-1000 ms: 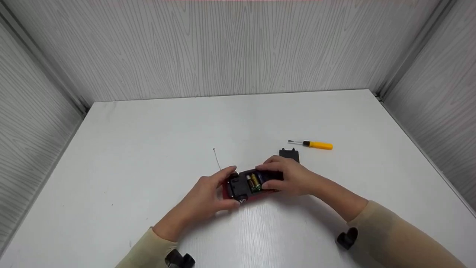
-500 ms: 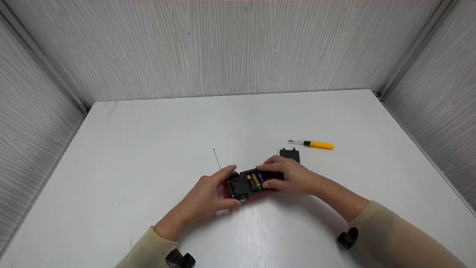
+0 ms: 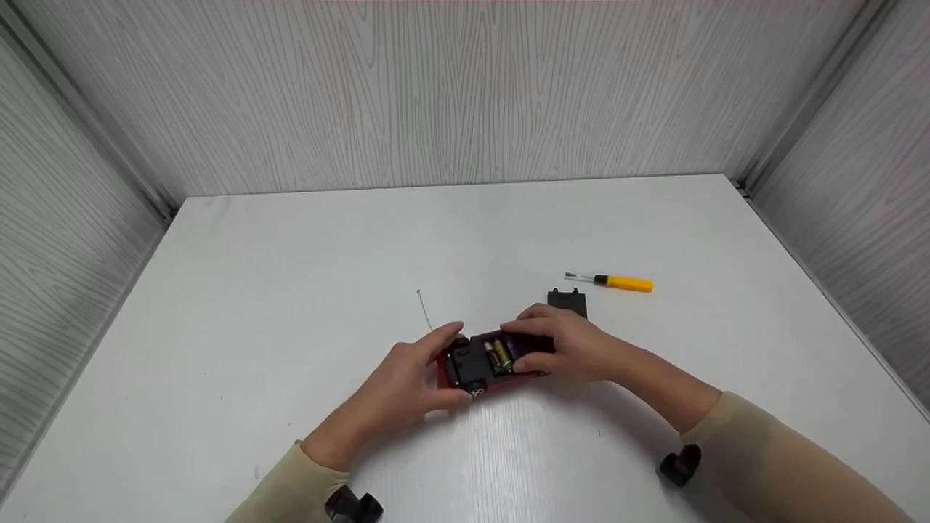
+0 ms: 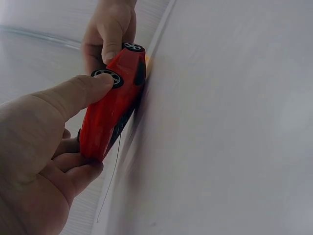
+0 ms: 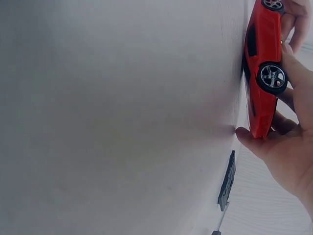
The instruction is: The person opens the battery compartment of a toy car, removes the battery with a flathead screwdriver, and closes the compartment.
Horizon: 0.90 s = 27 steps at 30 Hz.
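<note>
- Two beige sleeves [image 3: 777, 465] enter at the lower left and lower right of the frame, with one black clip-like piece [image 3: 679, 465] at each, two in all.
- One left hand [image 3: 396, 385], lower centre: its grip is closed around the car's left end, thumb on a wheel [image 4: 108, 77].
- One right hand [image 3: 574, 345], right of centre: its grip clasps the car's right end, thumb at the battery bay's edge.
- One red toy car [image 3: 470, 363] is held between both hands, just below the frame's centre, black underside up.
- Two batteries [image 3: 499, 354] show plainly side by side in the open bay; whether the dark purple shape beside them is a third, I cannot tell.
- One thin wire antenna [image 3: 423, 309] points up from the car's left end.
- One black cover [image 3: 567, 301] lies just beyond the right hand, partly hidden.
- One yellow-handled screwdriver [image 3: 609, 280] lies farther, right of centre, on one white bench [image 3: 290, 276].
- Three grey wood-grain panels [image 3: 436, 94] enclose it: left, back, right.
</note>
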Tool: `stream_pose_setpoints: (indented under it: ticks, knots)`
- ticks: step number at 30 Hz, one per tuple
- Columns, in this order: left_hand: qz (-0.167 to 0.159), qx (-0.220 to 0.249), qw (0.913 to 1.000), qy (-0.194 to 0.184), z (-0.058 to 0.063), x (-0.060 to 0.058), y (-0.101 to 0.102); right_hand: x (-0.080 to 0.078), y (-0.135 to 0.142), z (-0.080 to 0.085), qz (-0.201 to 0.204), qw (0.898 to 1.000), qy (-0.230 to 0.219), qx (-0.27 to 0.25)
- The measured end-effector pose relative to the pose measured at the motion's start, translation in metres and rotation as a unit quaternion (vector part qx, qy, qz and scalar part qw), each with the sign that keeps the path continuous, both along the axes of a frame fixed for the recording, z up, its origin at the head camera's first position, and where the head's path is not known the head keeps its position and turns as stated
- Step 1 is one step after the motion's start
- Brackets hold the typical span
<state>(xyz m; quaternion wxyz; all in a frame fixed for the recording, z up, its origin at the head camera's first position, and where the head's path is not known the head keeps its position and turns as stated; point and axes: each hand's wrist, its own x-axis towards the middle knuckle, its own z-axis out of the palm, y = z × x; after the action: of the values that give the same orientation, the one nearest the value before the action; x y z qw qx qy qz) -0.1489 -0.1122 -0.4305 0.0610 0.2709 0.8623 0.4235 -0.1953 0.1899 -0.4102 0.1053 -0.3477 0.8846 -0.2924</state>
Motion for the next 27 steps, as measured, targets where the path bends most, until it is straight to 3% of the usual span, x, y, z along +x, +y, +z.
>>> stream_pose_setpoints:
  ticks: [6,27]
  knots:
    - [0.002,-0.006,0.9999,-0.008,0.0017,0.0007,0.0010,-0.0016,0.0008,-0.0035,0.025,0.999,0.039,0.006]
    - [0.006,-0.016,0.9998,-0.009,0.0014,0.0003,0.0016,-0.0046,0.0026,-0.0045,0.018,0.999,0.019,-0.020]
